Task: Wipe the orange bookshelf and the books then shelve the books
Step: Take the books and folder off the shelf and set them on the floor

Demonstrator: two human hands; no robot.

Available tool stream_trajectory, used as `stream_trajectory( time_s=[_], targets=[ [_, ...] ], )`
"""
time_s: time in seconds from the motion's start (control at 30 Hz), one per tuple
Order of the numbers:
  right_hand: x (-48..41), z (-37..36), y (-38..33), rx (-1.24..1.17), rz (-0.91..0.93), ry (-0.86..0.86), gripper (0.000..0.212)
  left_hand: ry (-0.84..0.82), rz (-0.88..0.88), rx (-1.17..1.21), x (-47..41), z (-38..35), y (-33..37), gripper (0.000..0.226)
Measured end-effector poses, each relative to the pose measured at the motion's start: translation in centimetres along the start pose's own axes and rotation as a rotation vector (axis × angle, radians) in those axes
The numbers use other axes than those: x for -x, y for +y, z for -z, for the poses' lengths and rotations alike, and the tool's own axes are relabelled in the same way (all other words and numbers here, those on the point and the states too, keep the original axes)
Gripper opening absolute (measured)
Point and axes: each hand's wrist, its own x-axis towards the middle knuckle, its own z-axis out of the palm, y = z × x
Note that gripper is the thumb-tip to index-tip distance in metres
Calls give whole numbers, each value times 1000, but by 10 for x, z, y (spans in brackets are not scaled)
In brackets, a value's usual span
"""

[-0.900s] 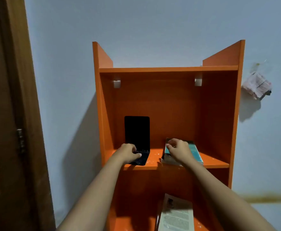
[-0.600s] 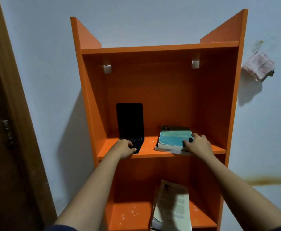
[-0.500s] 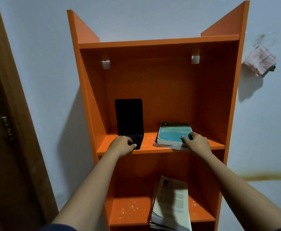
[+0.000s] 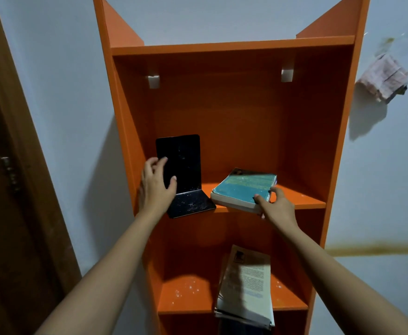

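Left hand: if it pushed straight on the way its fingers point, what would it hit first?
The black bookend: the left hand holds its upright plate. Behind that, probably the orange bookshelf, its back panel; depth is unclear.

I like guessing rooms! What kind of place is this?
Likely a room in a home, maybe a study corner: an orange bookshelf stands against a painted wall beside a wooden door, holding a teal book and a black bookend.
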Motion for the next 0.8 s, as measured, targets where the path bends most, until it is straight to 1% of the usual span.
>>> stream_trajectory(
  time_s=[0.03,0.07,0.13,0.2,0.27,0.33,0.4,0.57,0.7,0.8],
  targets=[
    [-1,1,1,-43,-7,7,60,58,25,-6,-3,1,0,59],
    [-3,3,3,-90,-15,4,60,75,58,12,-6,1,-1,66],
    [-7,6,8,-217,-82,-63,59,42,139,108,-13,-3,-5,77],
    [-10,8,9,-418,-189,-175,61,-11,229,240,-21,-11,-12,84],
    [-13,6,8,-584,-258,-243,68,-55,292,348,-28,-19,-19,89],
    [-18,3,10,-681,-285,-277,76,-83,321,381,-35,-27,-22,91],
    [-22,1,12,-715,-291,-284,81,-75,315,394,-37,-33,-20,89],
    [-25,3,9,-778,-356,-287,84,-2,252,424,-26,-37,-20,83],
    [-18,15,2,-774,-394,-303,84,7,223,467,-8,-20,-17,80],
    [-5,25,-1,-778,-408,-319,81,6,173,400,6,-2,-5,77]
  ],
)
